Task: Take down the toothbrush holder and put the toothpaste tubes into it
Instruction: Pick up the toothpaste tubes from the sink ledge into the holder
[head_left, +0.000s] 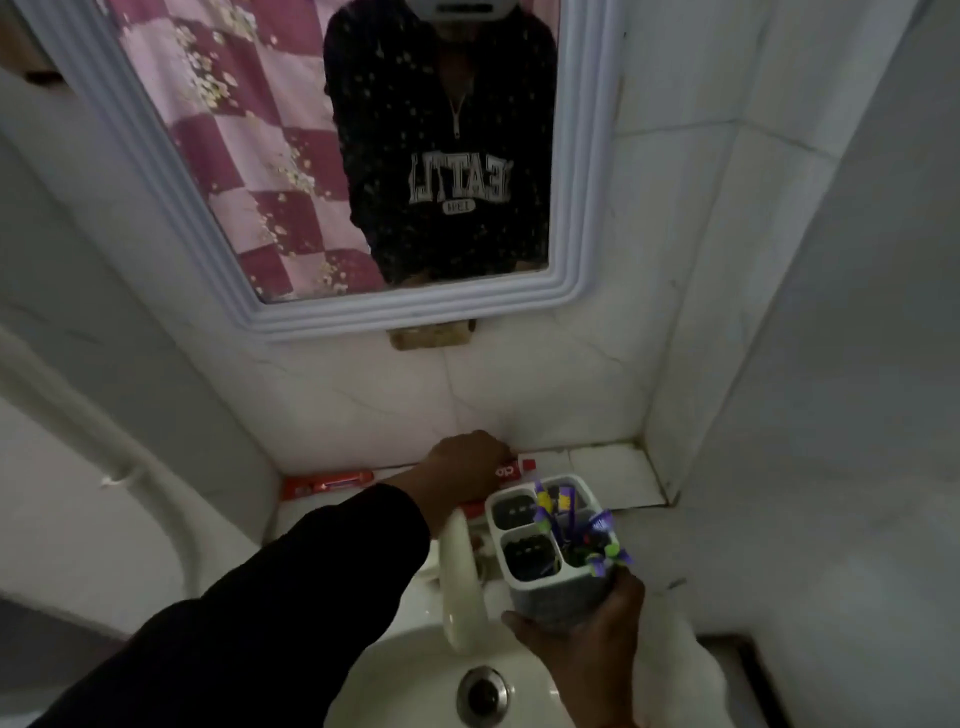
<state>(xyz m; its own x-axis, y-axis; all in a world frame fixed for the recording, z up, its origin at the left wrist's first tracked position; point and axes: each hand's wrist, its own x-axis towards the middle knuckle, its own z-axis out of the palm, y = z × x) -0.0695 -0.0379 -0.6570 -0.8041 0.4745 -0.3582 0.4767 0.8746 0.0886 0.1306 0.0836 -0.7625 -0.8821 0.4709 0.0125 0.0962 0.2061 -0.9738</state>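
Dim, soft, grainy; wide-angle bending at edges; dark sleeve (291, 597) detail lost.

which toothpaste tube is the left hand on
The red toothpaste tube with white lettering, beside the holder; the left hand covers it. The other red tube lies untouched farther left.

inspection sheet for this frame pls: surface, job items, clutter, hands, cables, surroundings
Surface: white tiled ledge behind the white sink; drain visible.
Job's things: toothbrush holder already down, held over the sink, purple items in one compartment, two compartments look empty. Red toothpaste tube on the ledge under the hand; second red tube lying flat to its left.
Clutter: cream faucet beside the holder.
Hands: left hand on the near tube, grasp not clear; right hand gripping the holder from below.
Cables: nothing seen.
Surroundings: framed mirror above, tiled walls, dim light.
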